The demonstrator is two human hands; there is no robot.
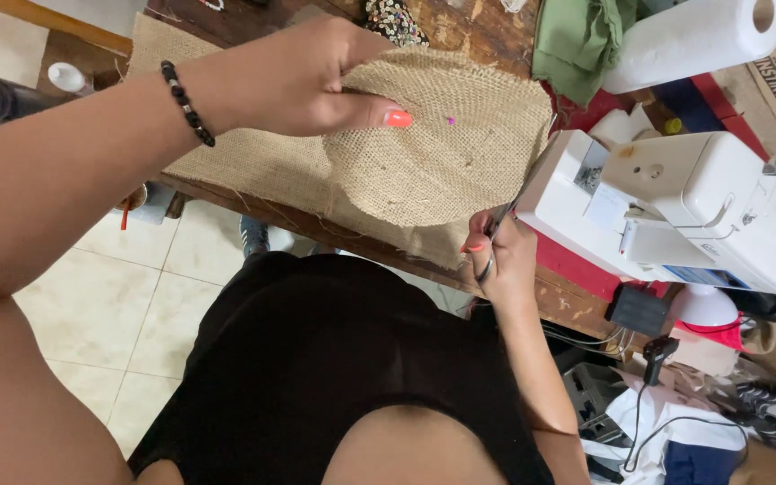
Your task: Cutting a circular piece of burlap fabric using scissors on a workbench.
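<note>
Left grip: the left hand pinches the rounded piece of tan burlap cloth, thumb flat on top and the fingers curled behind the upper edge, so it is clenched on the cloth.
Right grip: the right hand is clenched around the handles of a pair of metal scissors, fingers through the loops.
Scissors: the blades run up and away from the right grip along the right edge of the burlap piece; whether they stand apart or together cannot be told.
Burlap: it lies between the two grips, spread over the edge of the brown wooden counter, with a larger burlap sheet under it and to the left grip's near side.
Pin: a small pink-headed pin sits in the cloth just beyond the left thumb tip.
Wrist: a black bead bracelet circles the left wrist.
Right of the right grip: a white sewing machine stands on the counter, just beside the scissors.
Farther out: a folded green cloth and a white paper towel roll lie beyond the machine; a sequined patch lies beyond the left grip.
Below: pale tiled floor.
</note>
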